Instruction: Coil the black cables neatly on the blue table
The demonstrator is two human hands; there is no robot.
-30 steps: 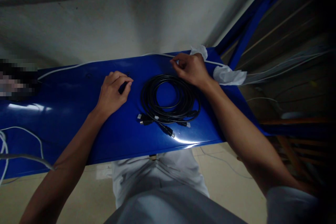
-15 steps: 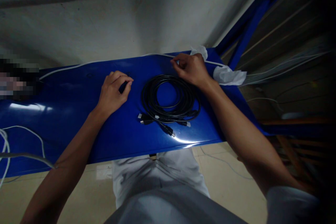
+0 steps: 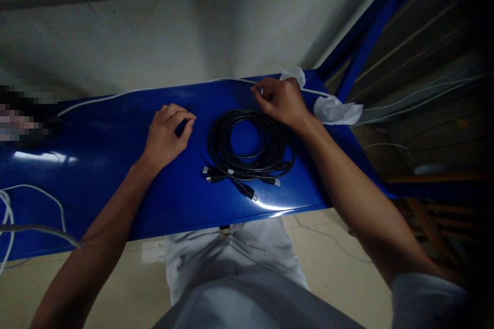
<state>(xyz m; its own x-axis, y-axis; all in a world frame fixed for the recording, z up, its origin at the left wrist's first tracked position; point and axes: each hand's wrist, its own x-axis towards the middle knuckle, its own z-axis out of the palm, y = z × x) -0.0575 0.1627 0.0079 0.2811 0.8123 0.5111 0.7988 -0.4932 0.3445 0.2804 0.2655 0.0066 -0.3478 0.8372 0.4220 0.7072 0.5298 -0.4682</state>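
Observation:
A coil of black cable [image 3: 216, 139] lies flat on the blue table [image 3: 170, 200], its several plugs gathered at the near side. To its left, my left hand [image 3: 168, 131] rests with fingers curled and thumb tip close to the index finger; blue tabletop shows through the gap and I see nothing held. My right hand [image 3: 283, 100] is at the coil's upper right, with thumb and fingertips pinched together and nothing visible in them. A white cable [image 3: 235, 79] passes behind that hand along the table's back edge.
Crumpled white wrapping [image 3: 337, 111] sits at the table's right end. Loops of white cable [image 3: 11, 211] are at the left edge, with a grey cable [image 3: 38, 227] near my left forearm. A wall [image 3: 135, 46] rises behind; a blue frame [image 3: 365, 51] stands at the right.

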